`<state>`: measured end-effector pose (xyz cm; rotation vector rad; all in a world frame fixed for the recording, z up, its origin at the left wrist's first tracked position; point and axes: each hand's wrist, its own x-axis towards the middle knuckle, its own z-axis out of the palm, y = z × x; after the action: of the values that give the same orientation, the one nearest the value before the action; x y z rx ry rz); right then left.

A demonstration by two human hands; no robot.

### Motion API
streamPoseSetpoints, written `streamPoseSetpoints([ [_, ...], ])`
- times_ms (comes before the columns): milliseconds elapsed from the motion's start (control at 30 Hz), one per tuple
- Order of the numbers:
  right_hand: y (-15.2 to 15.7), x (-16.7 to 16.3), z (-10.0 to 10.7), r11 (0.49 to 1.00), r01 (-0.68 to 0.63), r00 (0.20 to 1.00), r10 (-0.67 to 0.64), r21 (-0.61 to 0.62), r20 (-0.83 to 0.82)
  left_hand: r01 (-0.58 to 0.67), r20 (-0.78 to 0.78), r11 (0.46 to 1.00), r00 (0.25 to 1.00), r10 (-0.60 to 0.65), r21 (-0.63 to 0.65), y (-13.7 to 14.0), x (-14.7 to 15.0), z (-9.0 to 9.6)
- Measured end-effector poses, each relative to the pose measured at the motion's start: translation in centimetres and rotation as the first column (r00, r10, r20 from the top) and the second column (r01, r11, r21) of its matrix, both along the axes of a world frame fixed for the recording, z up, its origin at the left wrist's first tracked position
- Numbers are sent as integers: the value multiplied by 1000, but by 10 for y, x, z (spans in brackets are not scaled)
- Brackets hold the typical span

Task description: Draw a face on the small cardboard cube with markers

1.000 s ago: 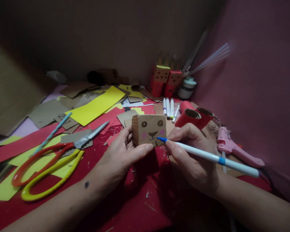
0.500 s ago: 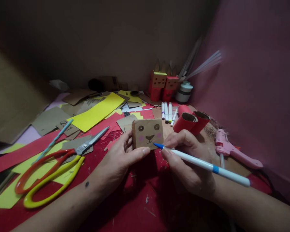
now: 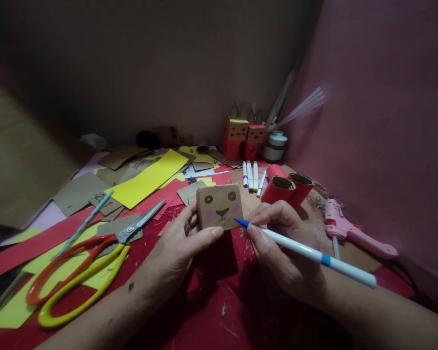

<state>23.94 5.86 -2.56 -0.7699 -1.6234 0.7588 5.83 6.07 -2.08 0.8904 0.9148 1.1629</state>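
A small cardboard box (image 3: 222,204) faces me, drawn with two round eyes, pink cheeks, a brown nose and a mouth. My left hand (image 3: 184,240) is closed around its left and lower side, thumb along the bottom edge. My right hand (image 3: 281,240) grips a white marker (image 3: 306,250) with a blue tip and a blue band, held like a pen. The marker's tip points at the right side of the box's face, near the mouth; whether it touches, I cannot tell.
Scissors (image 3: 124,236) with red and yellow handles lie left among paper scraps and a yellow strip (image 3: 149,177). Red tubes (image 3: 279,189), markers (image 3: 250,176) and a pink glue gun (image 3: 345,226) sit right. Two box-headed figures (image 3: 237,138) stand behind, beside a jar (image 3: 276,145).
The marker's tip has shifted slightly to the right across the box's face, away from the mouth. The camera view has tipped a little; both hands keep their holds.
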Motion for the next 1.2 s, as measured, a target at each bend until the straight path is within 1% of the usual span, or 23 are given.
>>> streamPoseSetpoints([
  [133, -1, 1, -2, 1000, 8, 999, -9, 24, 46, -33, -43, 999, 999, 33, 7, -1, 0, 2],
  [233, 2, 1, -4, 999, 45, 996, -46, 25, 70, -41, -77, 999, 996, 43, 20, -2, 0, 2],
  [300, 4, 1, -5, 997, 75, 995, -76, 24, 64, -55, -74, 998, 996, 57, 28, -2, 1, 2],
  [400, 6, 2, -5, 996, 84, 995, -86, 24, 52, -63, -57, 998, 996, 65, 23, -2, 2, 2],
  [533, 8, 4, -3, 995, 93, 993, -95, 33, 67, -52, -59, 999, 997, 51, -2, -1, 0, 2],
  [700, 11, 4, -4, 992, 129, 991, -129, 9, 44, -43, -92, 999, 995, 44, 13, 0, -2, 2],
  [867, 13, 5, -5, 993, 120, 991, -121, 23, 51, -20, -102, 999, 995, 24, 39, 1, -3, 0],
  [1033, 12, 5, -6, 995, 96, 995, -96, -7, 40, -14, -111, 999, 994, 19, 46, 0, -4, -2],
  [1200, 14, 4, -8, 994, 107, 993, -106, -26, 46, 10, -99, 998, 995, -5, 57, 2, -5, -4],
])
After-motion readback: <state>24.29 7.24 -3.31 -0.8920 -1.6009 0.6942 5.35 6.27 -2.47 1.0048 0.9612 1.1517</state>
